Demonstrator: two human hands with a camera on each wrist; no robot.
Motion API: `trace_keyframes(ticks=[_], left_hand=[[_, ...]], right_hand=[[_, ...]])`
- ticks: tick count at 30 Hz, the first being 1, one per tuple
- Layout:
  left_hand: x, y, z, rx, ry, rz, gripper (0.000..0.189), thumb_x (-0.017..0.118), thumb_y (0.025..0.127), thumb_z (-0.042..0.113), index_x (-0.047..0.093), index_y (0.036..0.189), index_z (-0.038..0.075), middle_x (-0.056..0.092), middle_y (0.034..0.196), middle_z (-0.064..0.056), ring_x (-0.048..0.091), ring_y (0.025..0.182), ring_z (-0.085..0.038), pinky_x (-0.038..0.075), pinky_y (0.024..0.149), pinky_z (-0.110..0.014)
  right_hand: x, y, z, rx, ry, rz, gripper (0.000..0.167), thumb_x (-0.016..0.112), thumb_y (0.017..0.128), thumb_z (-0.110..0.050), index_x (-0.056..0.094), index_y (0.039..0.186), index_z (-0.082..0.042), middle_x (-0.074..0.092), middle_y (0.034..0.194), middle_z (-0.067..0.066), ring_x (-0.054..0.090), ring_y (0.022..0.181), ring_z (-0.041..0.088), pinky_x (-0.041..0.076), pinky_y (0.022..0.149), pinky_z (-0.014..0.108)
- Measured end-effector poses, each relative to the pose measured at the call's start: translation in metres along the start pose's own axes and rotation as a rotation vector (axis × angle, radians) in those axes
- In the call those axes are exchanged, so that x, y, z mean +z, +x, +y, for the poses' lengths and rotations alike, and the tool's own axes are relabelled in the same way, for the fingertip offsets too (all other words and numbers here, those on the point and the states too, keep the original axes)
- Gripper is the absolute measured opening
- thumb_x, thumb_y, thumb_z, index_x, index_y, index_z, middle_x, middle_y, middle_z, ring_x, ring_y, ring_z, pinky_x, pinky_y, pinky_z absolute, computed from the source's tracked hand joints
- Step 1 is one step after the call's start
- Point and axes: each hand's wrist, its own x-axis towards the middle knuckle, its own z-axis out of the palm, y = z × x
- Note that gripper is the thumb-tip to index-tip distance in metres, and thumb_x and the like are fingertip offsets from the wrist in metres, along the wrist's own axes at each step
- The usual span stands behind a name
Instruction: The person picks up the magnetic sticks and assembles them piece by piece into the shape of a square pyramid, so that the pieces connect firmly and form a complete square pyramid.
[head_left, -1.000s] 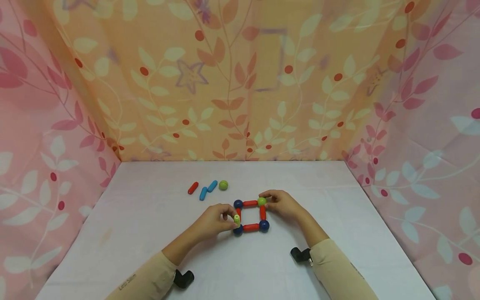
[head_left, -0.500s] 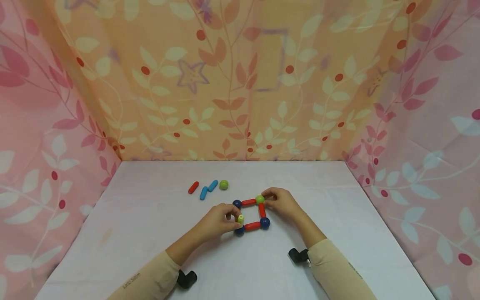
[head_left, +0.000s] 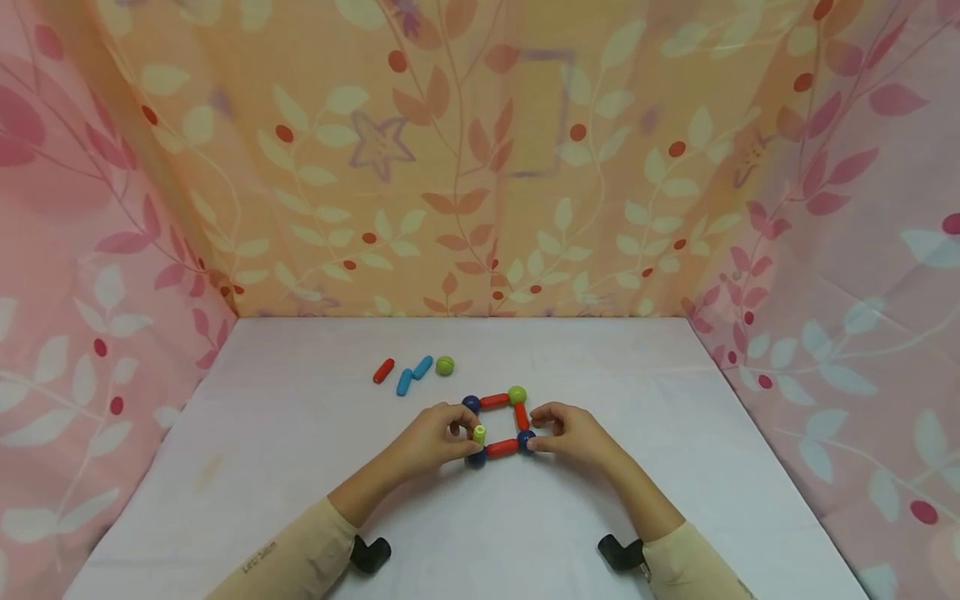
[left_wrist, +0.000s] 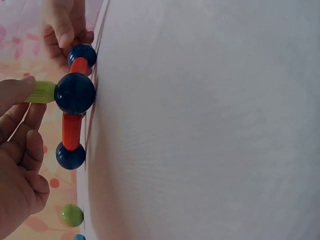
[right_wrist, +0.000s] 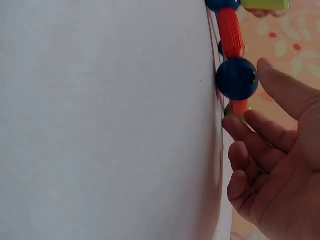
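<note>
A square frame of magnetic rods and balls lies in front of me in the head view. Red rods (head_left: 502, 448) join several dark blue balls (left_wrist: 75, 94) and a light green ball (head_left: 517, 395). From the near left blue ball a yellow-green magnetic rod (left_wrist: 42, 92) stands upright. My left hand (head_left: 437, 439) pinches that rod between thumb and fingers. My right hand (head_left: 573, 435) is at the near right blue ball (right_wrist: 237, 79), its thumb tip right at the ball's edge. Its other fingers are spread around the red rod behind that ball.
Beyond the frame, to the left, lie a loose red rod (head_left: 384, 371), two blue rods (head_left: 404, 382) and a green ball (head_left: 445, 366) on the white table (head_left: 300, 350). Patterned cloth (head_left: 450, 167) encloses the table's back and sides.
My right hand has left the green corner ball and come nearer, to the near right blue ball. The frame has turned slightly. My left hand keeps its pinch on the yellow-green rod.
</note>
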Motion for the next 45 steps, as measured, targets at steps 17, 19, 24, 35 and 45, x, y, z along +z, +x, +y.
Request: trace_keyframes(ticks=[17,19,24,35,45], left_hand=[[0.005,0.001,0.006,-0.018,-0.014,-0.007,0.019,0.083,0.088,0.030,0.070,0.102,0.030,0.065,0.094,0.008,0.056,0.095,-0.019,0.051,0.075,-0.028],[0.008,0.002,0.009,-0.024,-0.007,-0.012,0.020,0.083,0.087,0.031,0.070,0.102,0.030,0.064,0.094,0.006,0.056,0.093,-0.018,0.051,0.072,-0.027],[0.012,0.003,0.013,-0.016,0.010,-0.026,0.024,0.084,0.086,0.032,0.071,0.105,0.027,0.065,0.097,0.005,0.056,0.094,-0.017,0.052,0.073,-0.026],[-0.008,0.020,-0.011,-0.079,0.107,0.071,0.036,0.086,0.084,0.027,0.073,0.116,0.019,0.069,0.112,0.004,0.055,0.104,-0.019,0.050,0.090,-0.038],[-0.007,0.025,-0.017,-0.119,0.097,0.009,0.027,0.086,0.084,0.022,0.070,0.106,0.020,0.068,0.098,0.005,0.056,0.086,-0.017,0.048,0.075,-0.032]], right_hand=[[0.016,-0.009,-0.007,0.016,0.024,0.103,0.044,0.091,0.077,-0.026,0.071,0.114,-0.015,0.073,0.096,-0.007,0.055,0.082,0.013,0.045,0.071,0.028],[0.015,-0.010,-0.004,0.012,0.026,0.100,0.041,0.090,0.078,-0.025,0.072,0.114,-0.016,0.074,0.099,-0.007,0.057,0.085,0.013,0.046,0.074,0.029],[0.008,-0.010,0.002,0.004,0.002,0.068,0.038,0.087,0.081,-0.022,0.072,0.116,-0.020,0.071,0.098,-0.007,0.054,0.084,0.015,0.045,0.072,0.030],[-0.011,0.002,0.013,-0.017,-0.032,-0.027,0.035,0.083,0.085,-0.020,0.073,0.117,-0.030,0.068,0.114,-0.005,0.057,0.102,0.019,0.048,0.094,0.044],[-0.015,0.019,0.015,-0.025,0.001,-0.053,0.031,0.079,0.090,-0.021,0.073,0.120,-0.028,0.064,0.105,-0.002,0.053,0.098,0.021,0.043,0.087,0.038]])
